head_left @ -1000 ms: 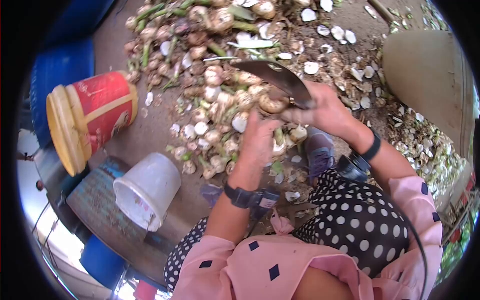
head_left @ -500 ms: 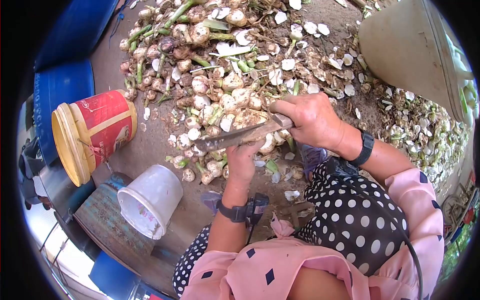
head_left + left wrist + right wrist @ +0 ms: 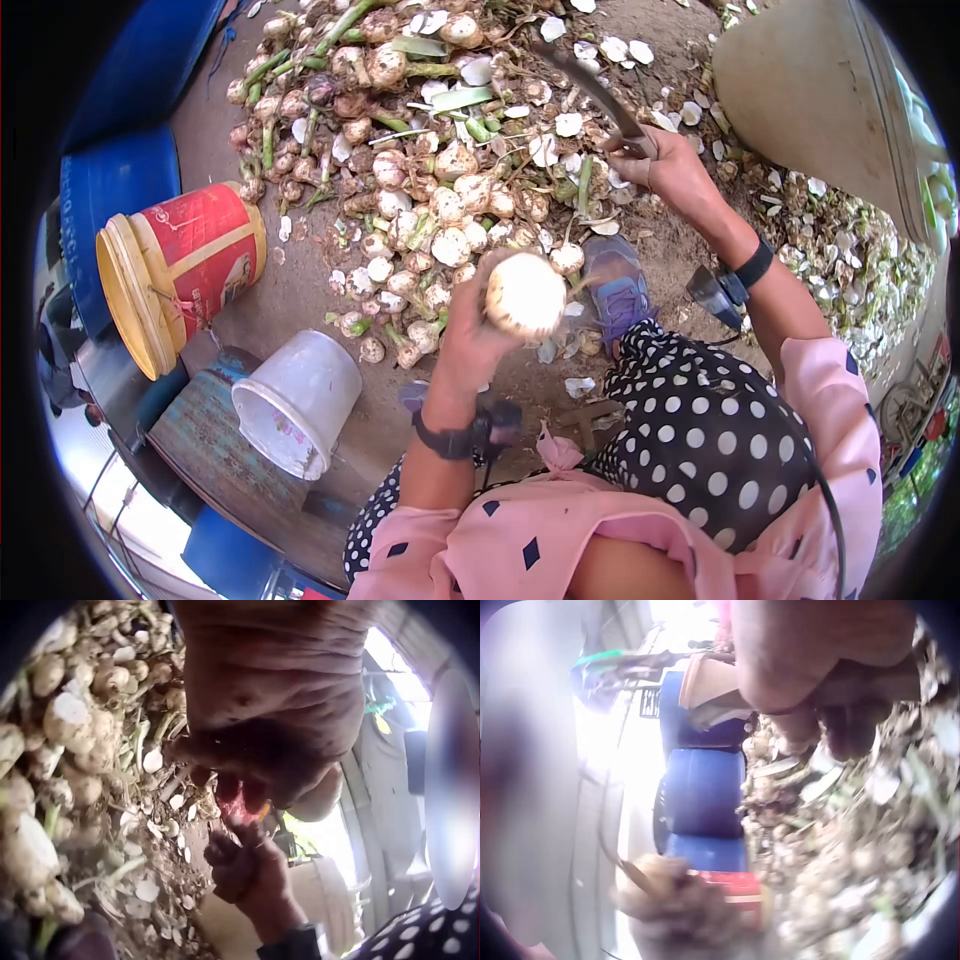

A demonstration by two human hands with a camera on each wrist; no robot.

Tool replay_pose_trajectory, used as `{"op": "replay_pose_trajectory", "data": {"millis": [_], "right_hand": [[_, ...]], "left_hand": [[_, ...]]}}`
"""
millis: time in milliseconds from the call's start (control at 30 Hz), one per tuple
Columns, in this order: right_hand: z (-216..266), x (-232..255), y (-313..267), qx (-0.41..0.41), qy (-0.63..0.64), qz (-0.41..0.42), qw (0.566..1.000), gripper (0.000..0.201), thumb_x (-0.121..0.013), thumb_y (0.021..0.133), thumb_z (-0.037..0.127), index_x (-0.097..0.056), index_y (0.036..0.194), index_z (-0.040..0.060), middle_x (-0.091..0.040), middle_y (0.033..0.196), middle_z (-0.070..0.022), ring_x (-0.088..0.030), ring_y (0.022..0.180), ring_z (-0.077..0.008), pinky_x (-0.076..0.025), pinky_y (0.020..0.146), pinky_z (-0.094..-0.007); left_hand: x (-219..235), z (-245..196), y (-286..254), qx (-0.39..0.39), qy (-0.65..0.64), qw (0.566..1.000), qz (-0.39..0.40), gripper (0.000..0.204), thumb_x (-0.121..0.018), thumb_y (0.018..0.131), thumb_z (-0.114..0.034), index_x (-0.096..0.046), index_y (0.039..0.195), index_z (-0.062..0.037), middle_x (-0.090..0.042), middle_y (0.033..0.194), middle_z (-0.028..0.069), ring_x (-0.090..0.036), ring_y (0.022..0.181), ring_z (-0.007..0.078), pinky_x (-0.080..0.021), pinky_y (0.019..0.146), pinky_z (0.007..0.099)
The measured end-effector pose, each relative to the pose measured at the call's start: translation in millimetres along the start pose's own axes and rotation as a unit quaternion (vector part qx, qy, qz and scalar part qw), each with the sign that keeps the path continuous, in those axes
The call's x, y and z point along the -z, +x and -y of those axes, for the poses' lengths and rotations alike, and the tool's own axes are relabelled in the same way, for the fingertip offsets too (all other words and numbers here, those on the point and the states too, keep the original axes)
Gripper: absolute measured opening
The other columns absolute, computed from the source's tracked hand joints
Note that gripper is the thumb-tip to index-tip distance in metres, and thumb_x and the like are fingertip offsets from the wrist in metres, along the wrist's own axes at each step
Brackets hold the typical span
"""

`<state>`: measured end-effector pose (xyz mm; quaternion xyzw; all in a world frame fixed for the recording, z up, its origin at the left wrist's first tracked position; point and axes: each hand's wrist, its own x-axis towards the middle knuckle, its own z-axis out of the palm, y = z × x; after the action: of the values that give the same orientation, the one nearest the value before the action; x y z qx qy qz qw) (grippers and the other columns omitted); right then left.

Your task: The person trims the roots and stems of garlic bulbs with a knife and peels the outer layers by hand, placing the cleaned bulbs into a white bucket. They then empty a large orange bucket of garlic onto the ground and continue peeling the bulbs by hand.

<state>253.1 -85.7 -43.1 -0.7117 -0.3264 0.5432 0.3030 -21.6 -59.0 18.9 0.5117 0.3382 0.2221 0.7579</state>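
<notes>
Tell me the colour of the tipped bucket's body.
The tipped bucket is red with a yellow rim, best seen in the head view.

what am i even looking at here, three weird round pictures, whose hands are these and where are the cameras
There is no machine: a person works with bare hands and wears three cameras. The big round picture comes from a camera on the head, looking down. The two blurry ones come from cameras strapped to each wrist, so each mostly shows the underside of its own hand. In the head view the left hand holds up a pale trimmed bulb. The right hand grips a curved knife, raised over a pile of bulbs on the ground. Nearby lie a red and yellow bucket and a white bucket, both tipped over.
</notes>
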Motion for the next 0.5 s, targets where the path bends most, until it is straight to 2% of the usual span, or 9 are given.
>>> {"op": "replay_pose_trajectory", "data": {"millis": [33, 100, 167, 200, 233, 267, 300, 367, 500], "right_hand": [[11.5, -12.1, -12.9, -0.002, 0.002, -0.007, 1.0, 0.027, -0.064, 0.083, 0.013, -0.06, 0.109, 0.003, -0.065, 0.083, -0.0047, -0.063, 0.079, -0.0123, -0.05, 0.066, -0.0249], [29.3, -28.5, -21.0, 0.012, 0.325, 0.165, 0.931, 0.028, -0.065, 0.084, 0.015, -0.059, 0.109, 0.0018, -0.064, 0.089, -0.005, -0.061, 0.08, -0.0133, -0.051, 0.069, -0.0252], [22.3, -40.7, -15.6, 0.037, 0.383, 0.176, 0.906, 0.028, -0.067, 0.083, 0.015, -0.059, 0.106, 0.0026, -0.061, 0.088, -0.0033, -0.058, 0.076, -0.012, -0.05, 0.071, -0.024], [27.3, -41.5, -20.6, 0.018, 0.367, 0.158, 0.917, 0.026, -0.067, 0.083, 0.014, -0.059, 0.105, 0.0028, -0.06, 0.087, -0.0022, -0.058, 0.075, -0.0117, -0.05, 0.072, -0.0244], [33.7, -43.5, -27.6, -0.004, 0.351, 0.14, 0.926, 0.025, -0.067, 0.083, 0.013, -0.059, 0.104, 0.003, -0.06, 0.086, -0.0012, -0.058, 0.074, -0.0115, -0.05, 0.072, -0.0248], [31.1, -50.8, -29.0, 0.066, 0.298, 0.151, 0.94, 0.021, -0.066, 0.082, 0.01, -0.06, 0.101, 0.0038, -0.061, 0.09, -0.0017, -0.057, 0.069, -0.011, -0.05, 0.067, -0.026], [25.0, -64.4, -24.6, 0.165, 0.259, 0.141, 0.941, 0.012, -0.066, 0.082, 0.008, -0.061, 0.093, 0.0042, -0.063, 0.086, -0.0007, -0.057, 0.064, -0.0098, -0.049, 0.058, -0.0278], [27.5, -62.1, -26.7, 0.183, 0.12, 0.095, 0.971, 0.01, -0.067, 0.078, 0.006, -0.063, 0.086, 0.007, -0.065, 0.076, -0.0024, -0.058, 0.06, -0.013, -0.049, 0.055, -0.0287], [37.2, -46.3, -17.6, 0.287, -0.127, -0.02, 0.949, 0.01, -0.066, 0.073, 0.005, -0.063, 0.082, 0.0087, -0.062, 0.066, -0.0058, -0.059, 0.057, -0.019, -0.049, 0.056, -0.0306]], "left_hand": [[3.1, -2.6, 14.6, 0.009, 0.129, 0.991, 0.039, 0.052, -0.06, 0.077, -0.01, -0.048, 0.127, 0.0017, -0.055, 0.122, 0.0165, -0.055, 0.111, 0.0282, -0.042, 0.097, 0.0372], [-3.9, -12.8, 44.8, -0.206, 0.62, 0.757, 0.008, 0.067, -0.066, 0.074, -0.014, -0.041, 0.134, 0.0007, -0.049, 0.127, 0.0161, -0.046, 0.12, 0.0283, -0.033, 0.105, 0.0378], [-10.5, 0.7, 54.0, -0.205, 0.554, 0.776, -0.222, 0.06, -0.06, 0.082, -0.013, -0.037, 0.137, -0.0027, -0.05, 0.127, 0.0146, -0.05, 0.115, 0.0262, -0.039, 0.1, 0.0348], [-16.3, 3.9, 52.2, -0.207, 0.556, 0.775, -0.219, 0.06, -0.06, 0.082, -0.013, -0.037, 0.137, -0.0027, -0.05, 0.127, 0.0146, -0.05, 0.115, 0.0262, -0.039, 0.1, 0.0348], [-23.0, 6.4, 45.9, -0.088, 0.202, 0.938, -0.268, 0.056, -0.056, 0.086, -0.011, -0.036, 0.137, -0.0036, -0.051, 0.126, 0.0132, -0.053, 0.111, 0.0246, -0.043, 0.096, 0.0327], [-25.2, 8.7, 41.3, 0.046, -0.186, 0.942, -0.274, 0.052, -0.053, 0.089, -0.009, -0.035, 0.137, -0.0046, -0.052, 0.125, 0.0118, -0.056, 0.108, 0.0231, -0.046, 0.092, 0.0306], [-21.1, 13.0, 42.8, 0.104, -0.258, 0.929, -0.244, 0.038, -0.05, 0.091, -0.004, -0.046, 0.129, -0.0019, -0.059, 0.114, 0.01, -0.061, 0.097, 0.02, -0.051, 0.081, 0.0277], [-27.5, 20.5, 42.9, 0.108, -0.147, 0.936, -0.3, 0.032, -0.057, 0.085, -0.002, -0.055, 0.117, 0.0017, -0.064, 0.1, 0.0092, -0.062, 0.091, 0.0192, -0.052, 0.076, 0.0293], [-10.1, 17.8, 43.9, 0.128, -0.004, 0.962, -0.243, 0.028, -0.064, 0.078, -0.004, -0.062, 0.105, 0.0034, -0.066, 0.092, 0.0097, -0.063, 0.083, 0.0179, -0.05, 0.071, 0.0287]]}}
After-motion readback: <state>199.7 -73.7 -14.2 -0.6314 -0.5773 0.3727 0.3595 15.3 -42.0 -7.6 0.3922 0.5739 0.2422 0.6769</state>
